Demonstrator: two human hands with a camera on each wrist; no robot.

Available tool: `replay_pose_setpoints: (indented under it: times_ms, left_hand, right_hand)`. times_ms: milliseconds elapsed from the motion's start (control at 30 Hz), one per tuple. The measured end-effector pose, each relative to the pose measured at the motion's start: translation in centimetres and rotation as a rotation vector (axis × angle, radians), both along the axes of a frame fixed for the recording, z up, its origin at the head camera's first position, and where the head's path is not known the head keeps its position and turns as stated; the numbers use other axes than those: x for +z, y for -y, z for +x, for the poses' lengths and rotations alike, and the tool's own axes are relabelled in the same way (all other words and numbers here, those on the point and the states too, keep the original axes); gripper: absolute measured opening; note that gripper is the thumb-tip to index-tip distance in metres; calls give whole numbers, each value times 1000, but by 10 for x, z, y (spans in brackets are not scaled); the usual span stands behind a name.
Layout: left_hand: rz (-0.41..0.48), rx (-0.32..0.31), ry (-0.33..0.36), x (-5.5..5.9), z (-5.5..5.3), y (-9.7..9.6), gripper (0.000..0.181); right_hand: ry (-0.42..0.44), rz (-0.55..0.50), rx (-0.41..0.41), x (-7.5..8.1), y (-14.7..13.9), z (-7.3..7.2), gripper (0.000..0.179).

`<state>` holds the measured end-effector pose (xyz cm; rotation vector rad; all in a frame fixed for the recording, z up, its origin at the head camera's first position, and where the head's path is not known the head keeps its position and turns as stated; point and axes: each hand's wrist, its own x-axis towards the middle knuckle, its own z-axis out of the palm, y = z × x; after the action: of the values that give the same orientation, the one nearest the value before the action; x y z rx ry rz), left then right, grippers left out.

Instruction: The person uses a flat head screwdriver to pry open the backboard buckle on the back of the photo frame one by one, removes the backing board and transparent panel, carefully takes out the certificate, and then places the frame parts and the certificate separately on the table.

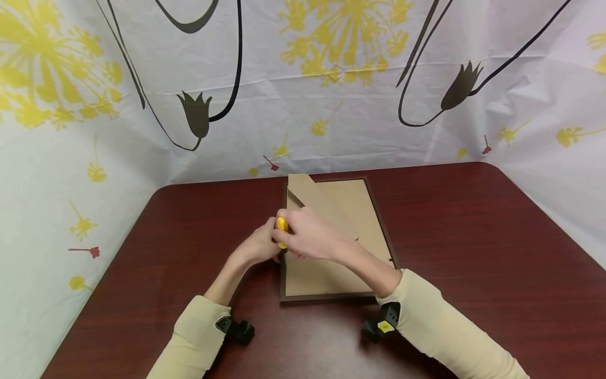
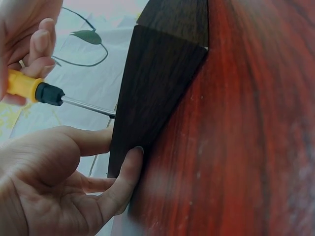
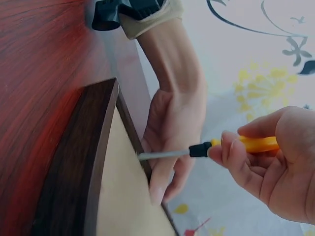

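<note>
A picture frame (image 1: 326, 300) lies back up, its dark wood-look rim around a tan backing board (image 1: 322, 276). A folding stand flap (image 1: 326, 208) lies slantwise across the board. My right hand (image 1: 310, 231) grips the yellow handle of a screwdriver (image 3: 258, 144). Its metal shaft points down, and the tip meets the inner edge of the frame's left side. Close beside the tip, my left hand (image 2: 64, 172) holds that side of the rim between its fingers, as the left wrist view shows. The exact tip contact is partly hidden.
The frame rests on a dark red wooden table (image 1: 473, 252). Behind the table hangs a white flower-printed sheet (image 1: 265, 137). Black cameras are strapped to both wrists, the left camera (image 1: 243, 332) and the right camera (image 1: 374, 331) standing close over the tabletop.
</note>
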<state>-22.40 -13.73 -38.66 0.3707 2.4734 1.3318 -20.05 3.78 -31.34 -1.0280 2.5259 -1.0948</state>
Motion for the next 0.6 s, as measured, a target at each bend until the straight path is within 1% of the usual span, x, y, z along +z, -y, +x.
replay_pose_setpoints:
  times_ms: [100,200,300,433,500,600]
  left_hand:
    - [-21,46,34,-1,1,-1,48]
    - [-34,44,44,0,3,0,56]
    - [-39,45,53,1,3,1,63]
    - [-63,40,48,0,2,2,73]
    - [-78,38,42,-1,1,2,75]
    - [-76,31,40,-1,1,3,75]
  right_hand:
    - [82,-71,-9,-6,-11,-4,17]
    - [156,-148,-12,-13,-24,-10,16]
    - [195,-208,-12,-17,-36,-15,17]
    - [232,-254,-44,-17,-52,-21,18]
    - [247,-275,-54,-16,-60,-23,18]
    - [270,-306,-64,-14,-72,-25,18]
